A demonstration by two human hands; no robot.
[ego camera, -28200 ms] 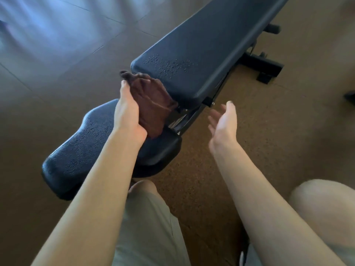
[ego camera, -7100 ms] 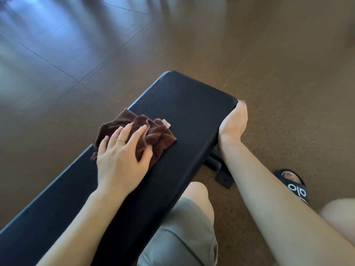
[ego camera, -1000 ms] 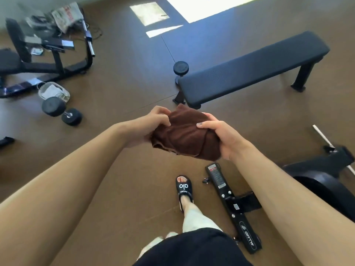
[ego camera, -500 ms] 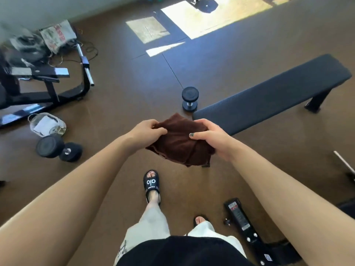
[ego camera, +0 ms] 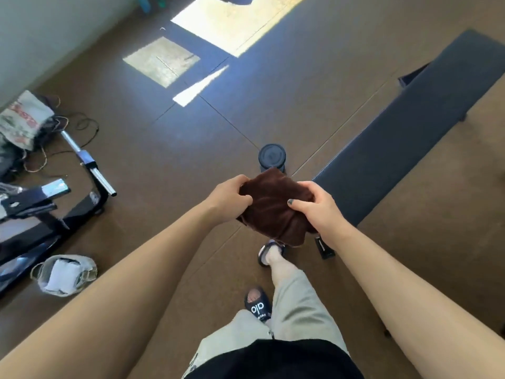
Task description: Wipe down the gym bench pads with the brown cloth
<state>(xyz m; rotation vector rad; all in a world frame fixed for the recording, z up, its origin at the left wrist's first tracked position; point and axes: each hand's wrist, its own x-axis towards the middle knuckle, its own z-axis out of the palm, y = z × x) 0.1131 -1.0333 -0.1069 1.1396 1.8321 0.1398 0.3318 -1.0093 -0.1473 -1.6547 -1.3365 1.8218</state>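
Holding the brown cloth [ego camera: 273, 206] bunched between them, the left hand [ego camera: 228, 199] and the right hand [ego camera: 318, 207] each grip one side of it with curled fingers, in the air above the floor. The flat bench pad [ego camera: 410, 143] lies just beyond and to the right of the cloth, its near end beside the right hand and its long axis running away up and to the right. Judged from this layout, the right hand is nearer the pad, so the coming wipe should start at that near end and follow the long axis outward.

person stepped closer to flat bench [ego camera: 404, 149], right sandal [ego camera: 258, 307] planted, dumbbell [ego camera: 272, 157] partly behind cloth [ego camera: 273, 209]
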